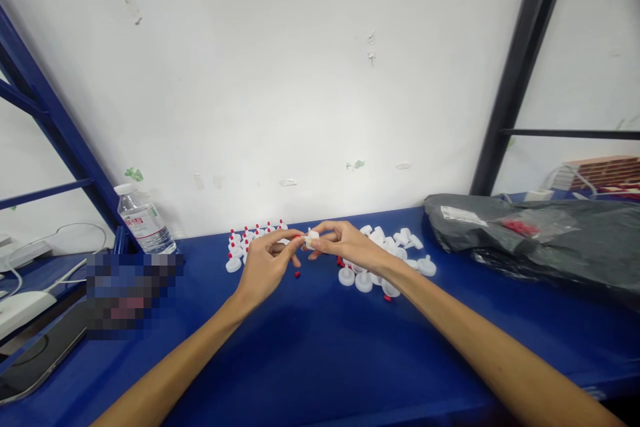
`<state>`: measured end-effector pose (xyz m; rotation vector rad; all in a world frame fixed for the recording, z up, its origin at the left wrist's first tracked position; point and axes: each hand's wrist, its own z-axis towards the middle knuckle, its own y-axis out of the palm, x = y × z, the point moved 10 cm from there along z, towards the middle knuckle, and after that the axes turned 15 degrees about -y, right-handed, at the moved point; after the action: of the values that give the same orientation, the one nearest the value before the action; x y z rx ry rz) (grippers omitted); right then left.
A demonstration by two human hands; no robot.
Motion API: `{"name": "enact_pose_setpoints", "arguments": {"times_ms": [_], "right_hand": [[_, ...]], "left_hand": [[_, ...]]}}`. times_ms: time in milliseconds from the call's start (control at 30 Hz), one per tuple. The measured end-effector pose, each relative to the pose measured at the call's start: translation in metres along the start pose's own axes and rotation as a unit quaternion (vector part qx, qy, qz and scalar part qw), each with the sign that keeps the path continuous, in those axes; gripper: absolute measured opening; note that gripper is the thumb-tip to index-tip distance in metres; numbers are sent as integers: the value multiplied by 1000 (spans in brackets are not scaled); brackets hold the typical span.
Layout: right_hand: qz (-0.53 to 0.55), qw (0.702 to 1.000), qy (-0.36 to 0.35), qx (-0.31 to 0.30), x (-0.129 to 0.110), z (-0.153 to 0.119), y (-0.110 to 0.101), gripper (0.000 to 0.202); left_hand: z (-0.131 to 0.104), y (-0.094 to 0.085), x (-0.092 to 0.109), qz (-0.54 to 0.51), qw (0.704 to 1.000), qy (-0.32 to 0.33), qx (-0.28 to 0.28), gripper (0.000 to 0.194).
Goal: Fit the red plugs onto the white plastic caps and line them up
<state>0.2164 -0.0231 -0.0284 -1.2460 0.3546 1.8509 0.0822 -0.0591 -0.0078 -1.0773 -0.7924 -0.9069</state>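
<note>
Nearest on the blue table (pixel 280 353), a red tip (pixel 387 298) lies to the right of the held white cap (pixel 313 238), at the near edge of a heap of white caps (pixel 364 282). Another red tip lies just nearer than the held cap. The right hand (pixel 345 241) pinches that cap; the left hand (pixel 267 260) pinches a red piece (pixel 297 237) at its nozzle. Left of it, red-tipped caps (pixel 233 264) stand in rows. Farther out are a water bottle (pixel 145 220), left, and a dark plastic bag (pixel 550 233), right.
</note>
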Motion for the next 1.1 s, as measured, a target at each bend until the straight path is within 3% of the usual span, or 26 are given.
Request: {"name": "enact_pose_setpoints", "arguments": {"times_ms": [100, 167, 267, 367, 533, 900, 1000, 1100], "right_hand": [[-37, 999, -4, 24, -3, 3, -1, 45], [-64, 997, -6, 52, -4, 4, -7, 45], [-94, 991, 4, 95, -1, 2, -20, 42], [-115, 986, 11, 123, 1, 0, -31, 36], [-120, 985, 6, 127, 0, -1, -32, 29], [-176, 976, 16, 128, -1, -2, -37, 26], [-288, 950, -5, 123, -10, -4, -44, 26], [-450, 889, -24, 82, -19, -4, -49, 25]], "left_hand": [[9, -9, 7, 56, 998, -8, -9, 34], [16, -19, 10, 149, 989, 10, 8, 31], [24, -25, 4, 335, 940, 52, 29, 25], [30, -22, -15, 442, 895, 62, 15, 22], [35, -18, -37, 494, 868, 53, 2, 23], [38, -14, -51, 556, 830, 51, -3, 29], [37, -12, -51, 564, 824, 55, 1, 30], [35, -12, -45, 551, 833, 51, 19, 32]]}}
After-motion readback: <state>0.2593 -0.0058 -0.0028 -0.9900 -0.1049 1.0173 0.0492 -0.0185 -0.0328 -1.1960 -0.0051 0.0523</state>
